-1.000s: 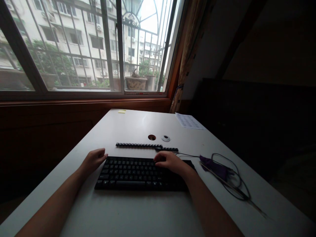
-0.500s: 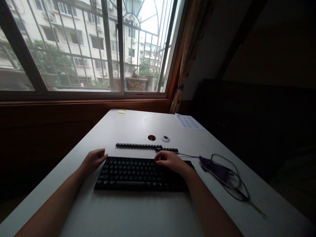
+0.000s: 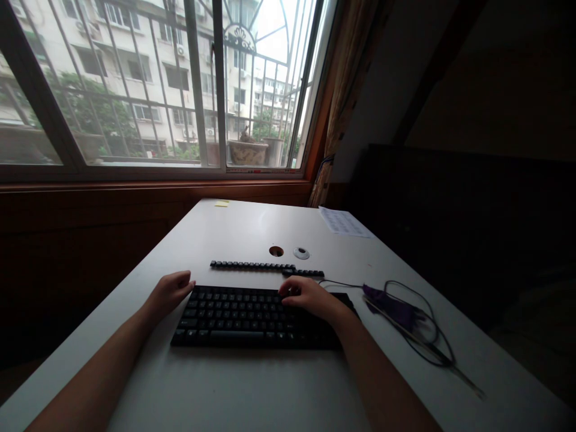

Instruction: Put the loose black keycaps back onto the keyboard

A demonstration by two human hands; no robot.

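A black keyboard (image 3: 234, 315) lies flat on the white desk in front of me. My left hand (image 3: 173, 288) rests beside its upper left corner with the fingers curled in; the thumb side is at the keyboard's edge, and no object shows in it. Over the upper right part of the keys is my right hand (image 3: 306, 294), its thumb and fingers bent together down at the keys. Whatever sits between those fingertips is too small and dark to make out. Behind the keyboard stands a row of loose black keycaps (image 3: 247, 264), with a shorter row (image 3: 310, 273) at its right end.
A cable (image 3: 423, 294) loops at the right around a purple cloth (image 3: 391, 306) and a long thin stick (image 3: 459, 375). Farther back are a round desk hole (image 3: 276, 251), a white ring (image 3: 301, 253), printed paper (image 3: 344, 222) and a yellow note (image 3: 222, 204). A barred window faces the desk.
My right hand has shifted slightly left over the keys, and its thumb and finger sit a little farther apart. My left hand and the keyboard look almost the same.
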